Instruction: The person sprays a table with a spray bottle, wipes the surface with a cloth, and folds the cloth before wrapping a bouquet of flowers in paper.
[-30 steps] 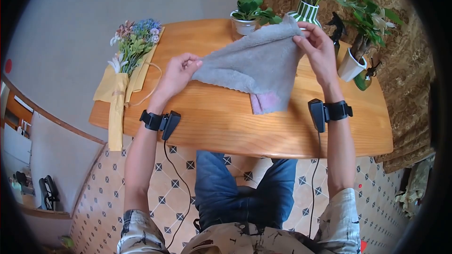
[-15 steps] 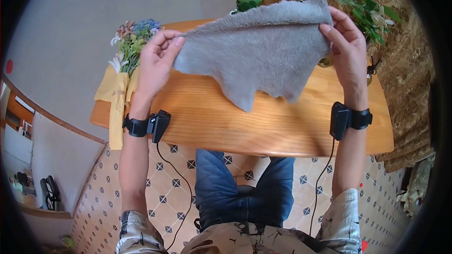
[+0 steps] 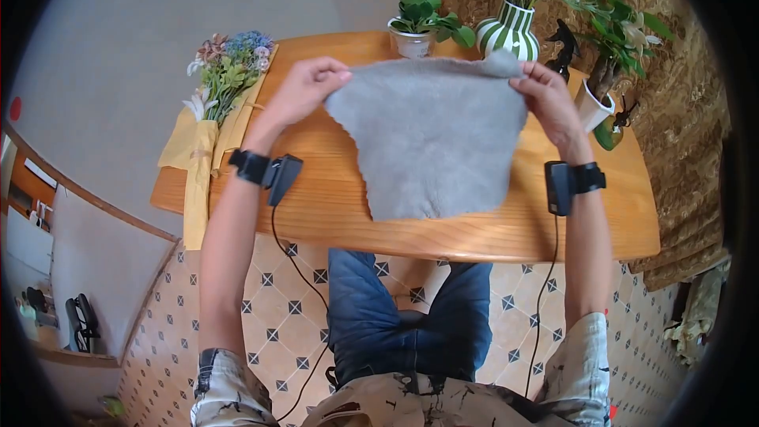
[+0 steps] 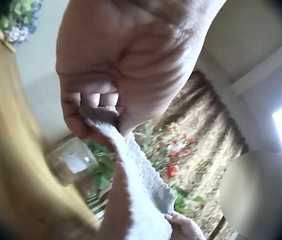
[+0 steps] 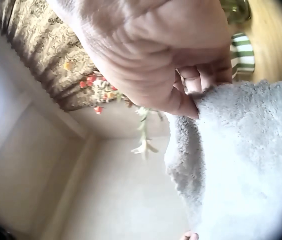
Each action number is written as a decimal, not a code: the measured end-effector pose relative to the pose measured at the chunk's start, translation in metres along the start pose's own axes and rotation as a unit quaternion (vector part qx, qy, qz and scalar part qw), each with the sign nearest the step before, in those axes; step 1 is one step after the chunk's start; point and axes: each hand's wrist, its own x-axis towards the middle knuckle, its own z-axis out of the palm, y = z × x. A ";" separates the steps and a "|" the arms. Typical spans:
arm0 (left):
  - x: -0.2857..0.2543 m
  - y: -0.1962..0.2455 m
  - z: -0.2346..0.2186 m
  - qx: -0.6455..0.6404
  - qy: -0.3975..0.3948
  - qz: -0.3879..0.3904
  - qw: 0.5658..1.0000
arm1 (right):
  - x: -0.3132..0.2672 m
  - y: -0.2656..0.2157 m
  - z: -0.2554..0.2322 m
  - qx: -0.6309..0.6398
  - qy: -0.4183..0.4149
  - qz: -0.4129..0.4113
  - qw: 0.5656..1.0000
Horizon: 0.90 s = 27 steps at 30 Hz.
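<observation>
A grey fluffy cloth point(image 3: 435, 142) hangs spread between the two hands over the wooden table point(image 3: 316, 213). Its upper left corner is pinched by my left hand point(image 3: 304, 91), thumb against curled fingers. My right hand point(image 3: 549, 99) pinches the upper right edge, where a small flap of cloth bunches up above the fingers. The lower edge hangs down close over the front part of the table. In the left wrist view the cloth point(image 4: 136, 185) runs from the fingers toward the other hand. The right wrist view shows the cloth's point(image 5: 251, 150) plush pile beneath the thumb.
A paper-wrapped bouquet point(image 3: 229, 79) lies at the table's left end. Along the back stand a potted plant point(image 3: 411, 39), a green-striped vase point(image 3: 510, 32) of flowers, a black spray bottle point(image 3: 563, 47) and a white pot point(image 3: 594, 107). Cables point(image 3: 304, 277) hang from both wrist cameras.
The cloth was folded at an angle, then raised and opened toward the camera. Now both hands are lower and farther forward, and it hangs as a broad sheet. Both hands keep their grip.
</observation>
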 end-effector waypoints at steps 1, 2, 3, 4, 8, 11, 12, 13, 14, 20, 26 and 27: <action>0.008 -0.018 0.007 0.000 0.003 0.002 1.000 | 0.000 0.007 0.002 -0.033 0.019 0.015 0.999; 0.016 -0.034 0.015 0.008 -0.017 0.010 1.000 | 0.004 0.018 0.000 -0.062 0.028 0.017 0.998; 0.022 -0.041 0.021 0.016 -0.038 0.018 0.999 | 0.009 0.030 -0.004 -0.091 0.038 0.019 0.995; 0.025 -0.040 0.026 0.016 -0.036 0.020 0.999 | 0.013 0.043 -0.008 -0.092 0.038 0.017 0.995; 0.026 -0.030 0.040 0.060 0.001 0.001 0.998 | 0.010 0.055 -0.012 -0.094 0.030 0.000 0.995; 0.011 -0.021 0.040 0.078 -0.020 0.026 0.996 | -0.005 0.054 -0.015 -0.118 0.023 -0.024 0.992; 0.003 -0.019 0.038 0.067 -0.043 0.046 0.996 | -0.011 0.056 -0.017 -0.136 0.002 -0.045 0.990; -0.008 -0.013 0.036 0.067 -0.047 0.044 0.996 | -0.019 0.057 -0.021 -0.134 0.005 -0.041 0.990; -0.022 -0.004 0.034 0.121 -0.059 0.082 0.987 | -0.029 0.058 -0.026 -0.189 -0.038 -0.065 0.979; -0.072 0.006 0.046 0.155 -0.196 0.100 0.963 | -0.079 0.033 -0.024 -0.434 -0.168 -0.122 0.877; -0.053 -0.008 0.046 0.113 -0.159 0.045 0.980 | -0.062 0.011 -0.022 -0.395 -0.112 -0.030 0.911; -0.046 -0.008 0.045 0.147 -0.115 0.053 0.981 | -0.058 0.011 -0.017 -0.396 -0.111 -0.032 0.911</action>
